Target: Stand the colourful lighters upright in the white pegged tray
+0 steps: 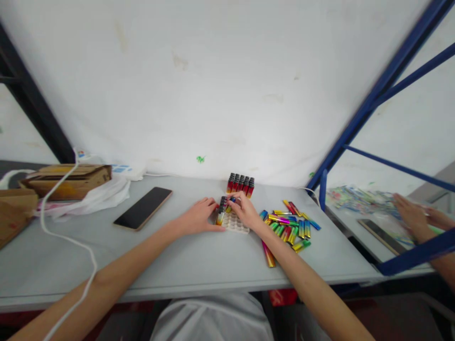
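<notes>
A pale tray with rows of round holes (236,223) sits on the table before me. Along its left side stands a row of lighters (221,212) with dark tops and shiny coloured bodies. My left hand (199,215) rests beside that row, fingers stretched out, with the thumb at the tray's near left corner. Over the tray's far part, my right hand (245,208) pinches a lighter with a blue end (232,200); its lower part is partly hidden. Just behind the tray stands a block of red lighters with black tops (241,183). Many loose metallic coloured lighters (286,232) lie scattered to the right.
A dark phone (144,208) lies at left. Beyond it are a cardboard box (71,180), white plastic bag (103,196) and white cable (71,242). A blue metal frame (355,121) stands at right; past it, another person's hands (412,215) are over a neighbouring table.
</notes>
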`<action>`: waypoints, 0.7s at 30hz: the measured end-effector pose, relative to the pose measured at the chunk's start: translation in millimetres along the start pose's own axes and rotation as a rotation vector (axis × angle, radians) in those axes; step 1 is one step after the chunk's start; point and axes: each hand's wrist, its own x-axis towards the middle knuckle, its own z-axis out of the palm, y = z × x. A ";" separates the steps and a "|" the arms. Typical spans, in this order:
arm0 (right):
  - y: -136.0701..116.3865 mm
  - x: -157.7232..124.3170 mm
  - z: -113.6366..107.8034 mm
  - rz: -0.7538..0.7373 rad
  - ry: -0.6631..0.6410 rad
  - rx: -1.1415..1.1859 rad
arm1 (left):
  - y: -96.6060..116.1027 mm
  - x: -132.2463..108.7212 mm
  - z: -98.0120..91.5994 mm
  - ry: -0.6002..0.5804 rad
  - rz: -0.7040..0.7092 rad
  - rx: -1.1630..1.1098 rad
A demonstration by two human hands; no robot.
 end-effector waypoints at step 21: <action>-22.5 -23.4 -110.2 0.074 -0.144 -0.458 | 6.1 -1.5 -7.5 -0.001 -0.028 -0.027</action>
